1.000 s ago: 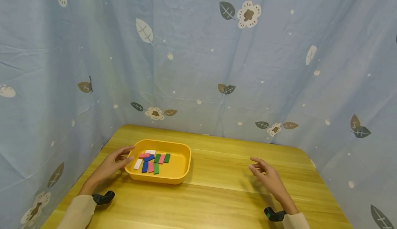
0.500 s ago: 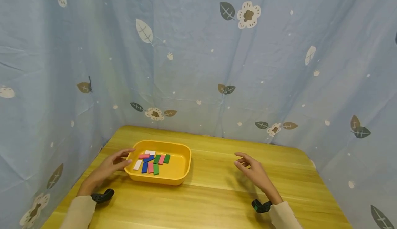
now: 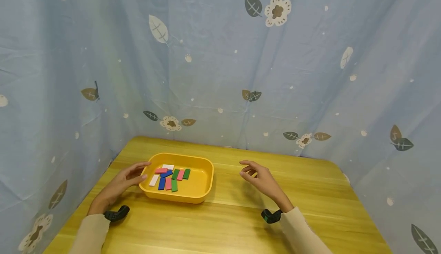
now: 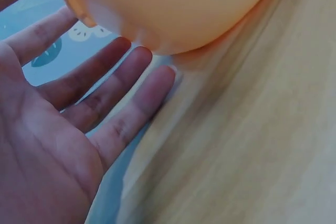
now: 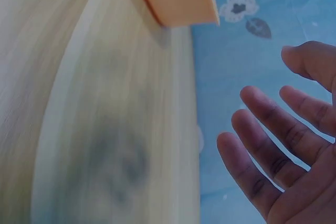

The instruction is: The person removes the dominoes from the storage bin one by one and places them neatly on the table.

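Note:
A yellow plastic tray (image 3: 193, 199) sits at the left of the wooden table, holding several flat domino-like blocks in white, pink, blue and green. My left hand (image 3: 122, 183) is at its left rim, with thumb and index fingertips on or over the edge. In the left wrist view, that hand's other fingers (image 4: 113, 85) extend close beside the outer wall (image 4: 173, 9) of the tray; whether they touch it I cannot tell. My right hand (image 3: 263, 181) hovers above the table to the tray's right, fingers loosely bent, holding nothing. Its palm and separated fingers (image 5: 268, 148) show in the right wrist view.
The yellow wooden table (image 3: 206, 231) extends in front of the tray and to its right. A blue curtain (image 3: 220, 74) with leaf and flower prints hangs along the back and both sides. Each wrist wears a black band (image 3: 117, 214).
My right hand has moved left across the table, closer to the tray. The left hand stays at the tray's rim, and the blocks lie as before. The head view shifts slightly.

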A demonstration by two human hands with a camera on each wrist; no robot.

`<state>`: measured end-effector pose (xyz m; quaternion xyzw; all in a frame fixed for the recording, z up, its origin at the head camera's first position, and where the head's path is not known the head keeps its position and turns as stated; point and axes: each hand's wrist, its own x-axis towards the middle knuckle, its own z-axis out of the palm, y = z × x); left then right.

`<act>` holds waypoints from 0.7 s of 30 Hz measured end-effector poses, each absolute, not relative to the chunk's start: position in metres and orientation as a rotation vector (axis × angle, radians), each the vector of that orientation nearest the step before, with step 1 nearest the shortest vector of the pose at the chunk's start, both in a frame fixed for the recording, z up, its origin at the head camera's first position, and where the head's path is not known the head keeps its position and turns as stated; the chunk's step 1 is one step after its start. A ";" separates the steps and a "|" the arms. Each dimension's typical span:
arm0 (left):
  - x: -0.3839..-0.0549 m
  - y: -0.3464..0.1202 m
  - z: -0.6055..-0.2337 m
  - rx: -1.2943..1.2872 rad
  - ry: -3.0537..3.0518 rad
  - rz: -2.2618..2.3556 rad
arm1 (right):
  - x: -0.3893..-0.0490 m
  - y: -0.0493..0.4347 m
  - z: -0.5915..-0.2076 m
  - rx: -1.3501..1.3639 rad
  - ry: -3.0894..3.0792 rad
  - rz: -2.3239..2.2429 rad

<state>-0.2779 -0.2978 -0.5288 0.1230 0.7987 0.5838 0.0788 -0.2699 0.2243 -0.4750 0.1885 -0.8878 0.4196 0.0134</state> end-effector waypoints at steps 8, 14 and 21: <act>-0.280 -0.300 -0.537 0.379 2.314 1.820 | -0.285 0.191 -0.466 0.752 -2.719 1.246; -0.279 -0.302 -0.542 0.370 2.278 1.842 | -0.291 0.165 -0.460 0.870 -2.678 1.249; -0.279 -0.303 -0.545 0.385 2.257 1.861 | -0.293 0.136 -0.457 0.948 -2.675 1.286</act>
